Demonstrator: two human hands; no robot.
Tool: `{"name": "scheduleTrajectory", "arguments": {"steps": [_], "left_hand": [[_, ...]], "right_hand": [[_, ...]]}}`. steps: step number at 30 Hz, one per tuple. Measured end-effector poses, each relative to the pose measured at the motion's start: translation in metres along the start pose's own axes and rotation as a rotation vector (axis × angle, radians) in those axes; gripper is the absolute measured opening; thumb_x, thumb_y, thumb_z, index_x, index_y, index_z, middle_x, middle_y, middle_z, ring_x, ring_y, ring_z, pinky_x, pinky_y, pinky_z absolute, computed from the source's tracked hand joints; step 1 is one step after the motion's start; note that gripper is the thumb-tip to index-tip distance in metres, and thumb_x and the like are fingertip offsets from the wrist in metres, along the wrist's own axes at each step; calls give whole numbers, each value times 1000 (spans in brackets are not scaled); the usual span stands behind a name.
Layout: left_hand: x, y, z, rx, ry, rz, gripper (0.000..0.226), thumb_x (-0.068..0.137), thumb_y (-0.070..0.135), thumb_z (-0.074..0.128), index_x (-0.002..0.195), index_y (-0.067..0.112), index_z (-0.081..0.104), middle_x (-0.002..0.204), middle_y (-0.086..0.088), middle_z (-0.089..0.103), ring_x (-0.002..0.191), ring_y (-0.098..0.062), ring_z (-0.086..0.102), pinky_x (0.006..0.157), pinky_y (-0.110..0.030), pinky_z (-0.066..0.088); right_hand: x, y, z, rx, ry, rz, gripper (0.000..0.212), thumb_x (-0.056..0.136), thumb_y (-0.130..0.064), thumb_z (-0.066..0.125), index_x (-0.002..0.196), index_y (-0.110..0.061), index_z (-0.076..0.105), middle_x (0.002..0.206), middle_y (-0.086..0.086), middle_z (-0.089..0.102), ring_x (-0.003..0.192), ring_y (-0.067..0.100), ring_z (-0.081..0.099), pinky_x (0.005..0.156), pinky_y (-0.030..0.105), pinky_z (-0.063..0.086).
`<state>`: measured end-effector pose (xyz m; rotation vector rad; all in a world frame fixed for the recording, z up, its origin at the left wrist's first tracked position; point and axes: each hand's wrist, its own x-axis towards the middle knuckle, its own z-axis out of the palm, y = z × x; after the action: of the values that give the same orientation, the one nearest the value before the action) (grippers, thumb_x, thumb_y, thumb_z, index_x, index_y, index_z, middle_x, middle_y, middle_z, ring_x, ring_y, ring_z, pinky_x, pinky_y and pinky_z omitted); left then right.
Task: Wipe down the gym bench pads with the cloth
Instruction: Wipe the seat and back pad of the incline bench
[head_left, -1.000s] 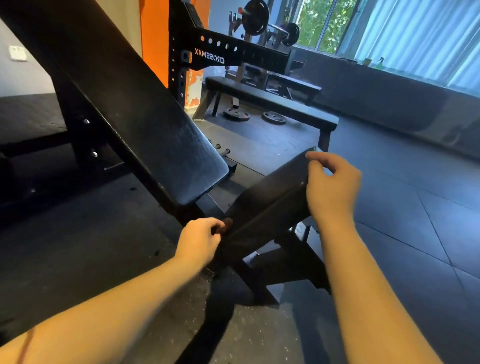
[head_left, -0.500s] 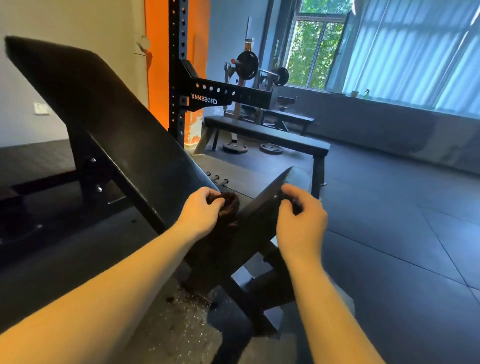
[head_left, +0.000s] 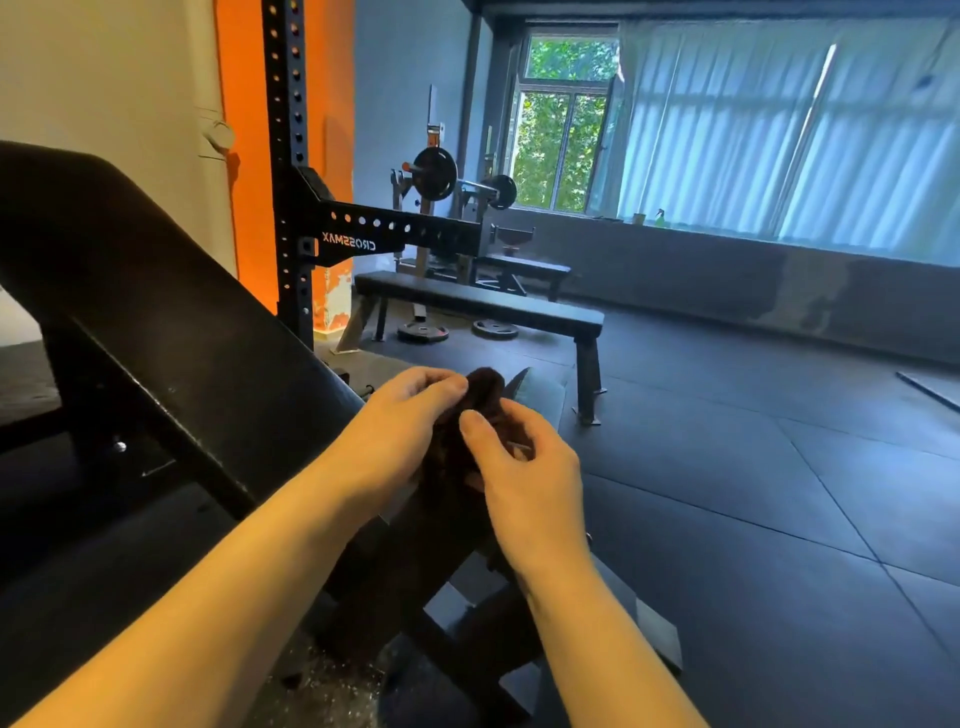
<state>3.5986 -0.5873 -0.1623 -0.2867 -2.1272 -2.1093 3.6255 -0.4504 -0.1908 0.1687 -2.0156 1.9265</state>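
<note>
A dark brown cloth (head_left: 470, 436) is bunched between both hands at the centre of the view. My left hand (head_left: 400, 431) grips its upper left side with curled fingers. My right hand (head_left: 524, 467) pinches it from the right, thumb on top. The inclined black back pad (head_left: 156, 312) of the adjustable bench rises to the left. The tilted seat pad (head_left: 415, 540) lies just below my hands, mostly hidden by them and the cloth.
A black rack upright (head_left: 291, 156) with a CROSSMAX arm (head_left: 384, 236) stands behind the bench. A flat bench (head_left: 483, 306) sits beyond, with weight plates (head_left: 423, 331) on the floor under it. Dark rubber floor (head_left: 753, 493) spreads to the right.
My right hand left the seat pad's edge and came onto the cloth. My left hand rose with the cloth from the pad's lower end. The view tilted upward.
</note>
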Motion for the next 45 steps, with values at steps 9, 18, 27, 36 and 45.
{"name": "scheduleTrajectory", "arguments": {"steps": [9, 18, 27, 36, 45], "left_hand": [[-6, 17, 6, 5, -188, 168, 29, 105, 40, 46, 127, 28, 61, 118, 1, 74, 102, -18, 73, 86, -39, 61], [11, -23, 3, 638, -7, 266, 23, 95, 41, 65, 115, 32, 73, 101, 16, 66, 92, 0, 62, 80, -15, 47], [27, -32, 9, 724, -53, 306, 19, 90, 37, 73, 107, 31, 78, 97, 16, 64, 92, -2, 58, 85, -27, 48], [28, -36, 9, 688, -39, 319, 19, 88, 35, 76, 105, 26, 79, 94, 16, 65, 91, -3, 61, 86, -29, 52], [32, -39, 7, 626, -85, 315, 19, 88, 33, 76, 106, 29, 78, 97, 18, 64, 94, -3, 62, 84, -23, 52]], "right_hand": [[21, -12, -14, 186, 228, 39, 26, 89, -12, 75, 105, -32, 70, 94, -13, 74, 88, 1, 71, 87, 32, 61], [38, 12, -48, -350, 201, -185, 44, 100, -5, 57, 128, -37, 67, 116, -15, 69, 108, 4, 63, 98, 36, 57], [55, 27, -37, -507, 153, -199, 37, 97, -8, 58, 121, -32, 73, 101, -24, 58, 110, 4, 56, 94, 19, 45], [184, 31, -39, -661, 116, 67, 30, 99, -7, 57, 116, -23, 76, 112, 9, 71, 96, 25, 67, 90, 42, 60], [115, 21, -52, -656, 39, -139, 35, 98, -4, 57, 118, -25, 76, 104, -8, 72, 83, 7, 65, 79, 21, 58]]}}
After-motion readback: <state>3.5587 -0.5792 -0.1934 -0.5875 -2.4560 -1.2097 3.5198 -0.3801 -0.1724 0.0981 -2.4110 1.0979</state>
